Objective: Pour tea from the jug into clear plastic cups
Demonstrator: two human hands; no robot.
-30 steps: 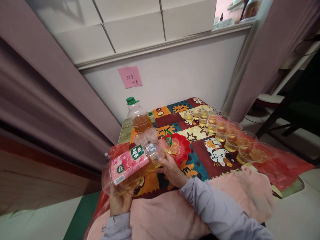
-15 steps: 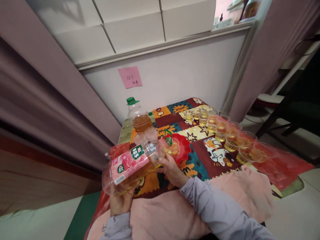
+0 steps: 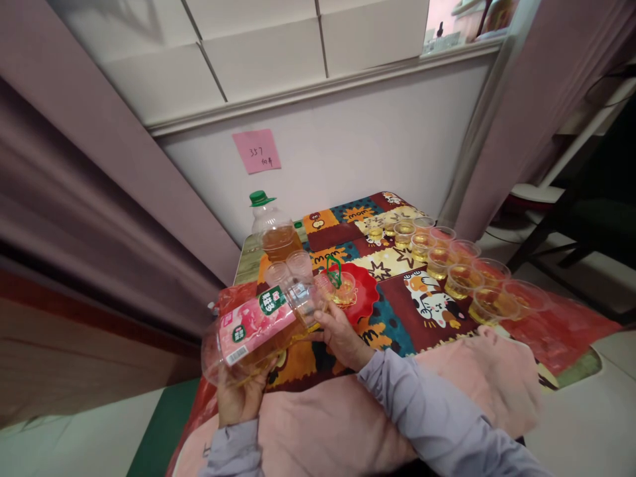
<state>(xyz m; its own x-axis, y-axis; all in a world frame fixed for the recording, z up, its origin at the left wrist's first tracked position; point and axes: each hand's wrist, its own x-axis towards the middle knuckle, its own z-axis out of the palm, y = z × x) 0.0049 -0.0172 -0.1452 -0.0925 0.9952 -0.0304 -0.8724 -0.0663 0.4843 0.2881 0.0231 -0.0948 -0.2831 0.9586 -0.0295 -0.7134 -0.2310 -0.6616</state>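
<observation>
A large clear juice bottle (image 3: 256, 324) with a pink label lies tilted, its neck pointing right. My left hand (image 3: 242, 397) is wrapped round its underside near the base. With the thumb on the near side, my right hand (image 3: 340, 336) grips it below the shoulder. Yellowish liquid lies along the bottle's lower side. A green carrying ring (image 3: 334, 272) hangs at its neck, over a clear plastic cup (image 3: 346, 290) holding some yellow liquid. That cup stands on a red scalloped plate (image 3: 368, 293). Whether liquid is flowing from the mouth, I cannot make out.
Another big bottle (image 3: 279, 242) with a green cap stands behind, near clear cups (image 3: 288, 268). Two rows of cups with yellow liquid (image 3: 463, 279) run along the right side. Red plastic film (image 3: 566, 324) covers the right corner; a pink cloth (image 3: 338, 424) lies at the near edge.
Hardly anything differs. Both hands keep their hold on the tilted bottle, and the view has shifted slightly.
</observation>
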